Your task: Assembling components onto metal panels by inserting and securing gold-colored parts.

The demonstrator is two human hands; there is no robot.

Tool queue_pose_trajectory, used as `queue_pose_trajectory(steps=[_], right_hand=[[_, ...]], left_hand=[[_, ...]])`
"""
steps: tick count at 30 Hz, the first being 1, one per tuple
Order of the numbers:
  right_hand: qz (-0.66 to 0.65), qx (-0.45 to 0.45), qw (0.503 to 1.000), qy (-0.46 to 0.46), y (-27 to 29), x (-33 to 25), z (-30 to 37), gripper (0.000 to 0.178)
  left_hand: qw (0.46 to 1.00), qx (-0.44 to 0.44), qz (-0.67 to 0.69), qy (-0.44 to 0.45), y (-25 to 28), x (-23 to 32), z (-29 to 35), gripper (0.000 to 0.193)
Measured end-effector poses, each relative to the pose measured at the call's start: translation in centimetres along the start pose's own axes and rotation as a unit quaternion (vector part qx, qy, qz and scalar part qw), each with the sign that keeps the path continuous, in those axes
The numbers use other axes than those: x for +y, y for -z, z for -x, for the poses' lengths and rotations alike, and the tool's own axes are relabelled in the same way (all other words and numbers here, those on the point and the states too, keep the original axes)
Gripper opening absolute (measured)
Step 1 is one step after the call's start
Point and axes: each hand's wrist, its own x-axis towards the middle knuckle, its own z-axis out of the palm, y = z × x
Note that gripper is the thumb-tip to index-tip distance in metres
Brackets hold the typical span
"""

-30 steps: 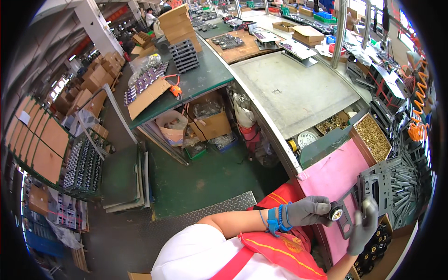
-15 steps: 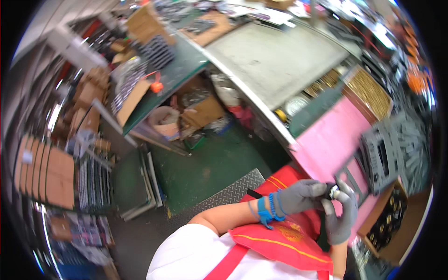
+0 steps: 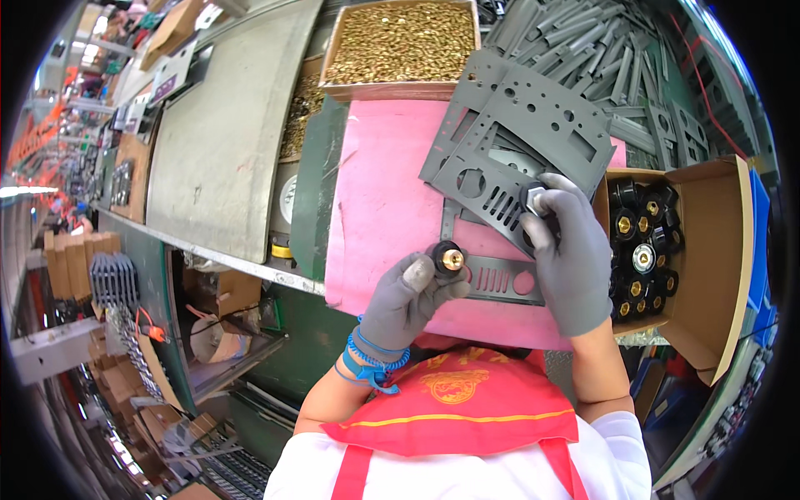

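Note:
My left hand (image 3: pixel 392 312), gloved in grey, grips a round black fitting (image 3: pixel 449 259) with a brass centre turned upward. To its right, my right hand (image 3: pixel 577 271), also gloved, pinches a black round piece with a silver hexagonal face (image 3: pixel 535 201) between thumb and fingers. The two pieces are apart. Under and behind the right hand lie grey punched metal panels (image 3: pixel 546 112) with slots and round holes. Between the hands, a narrower grey plate (image 3: pixel 492 279) rests on the pink sheet (image 3: pixel 383 183).
Right of my right hand, an open cardboard box (image 3: pixel 721 275) holds several black fittings with brass centres. A shallow box (image 3: pixel 400 90) full of small brass parts stands at the back. Loose grey metal strips (image 3: pixel 621 71) pile up beyond the panels. A bare metal plate (image 3: pixel 221 150) covers the left bench.
The view has swung right toward the pink sheet and the box of black fittings. My hands were close together around a small black and silver piece; now they are apart, each holding one.

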Motion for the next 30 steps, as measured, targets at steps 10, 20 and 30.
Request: queue_pose_trajectory(steps=[10, 20, 30], right_hand=[[-0.034, 0.007, 0.999, -0.017, -2.2, 0.1, -2.2, 0.018], [-0.056, -0.071, 0.995, 0.034, -0.8, 0.1, -1.3, 0.019], [-0.107, -0.128, 0.985, 0.051, -0.7, 0.7, -1.3, 0.019]], left_hand=[[0.998, -0.039, -0.005, 0.048, 1.4, 1.7, -3.2, 0.052], [0.985, -0.109, -0.029, 0.134, 1.3, 2.4, -4.5, 0.076], [0.978, -0.105, -0.039, 0.177, 0.4, 3.9, -4.5, 0.08]])
